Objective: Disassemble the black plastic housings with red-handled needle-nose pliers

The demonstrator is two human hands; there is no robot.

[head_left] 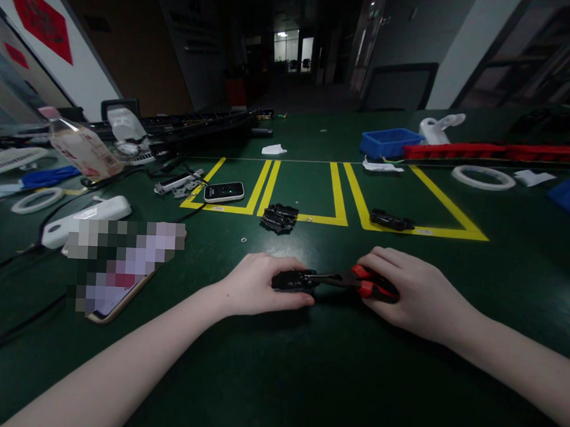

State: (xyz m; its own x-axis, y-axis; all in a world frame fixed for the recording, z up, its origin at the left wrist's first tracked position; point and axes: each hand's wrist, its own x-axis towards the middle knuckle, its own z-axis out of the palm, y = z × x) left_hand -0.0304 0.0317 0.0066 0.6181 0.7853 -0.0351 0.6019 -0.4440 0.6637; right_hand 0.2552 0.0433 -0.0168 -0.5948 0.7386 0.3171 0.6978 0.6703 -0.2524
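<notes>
My left hand (263,285) is closed around a small black plastic part (289,280), pinning it near the green tabletop; the fingers cover much of it. In my right hand (404,294) is a pair of red-handled needle-nose pliers (341,279). Their jaws point left and meet the right end of the black part; whether they grip it I cannot tell. Beyond my hands, several similar black parts lie in a pile (279,218) on the yellow tape of the middle marked area. One longer black part (391,220) rests on the tape of the right area.
Left of my arm lie a phone (135,273) and a white power strip (89,221) with cables. A small white device (224,192) sits in the left taped area. Farther back are a bottle (83,145), a blue bin (391,142) and a tape roll (483,178).
</notes>
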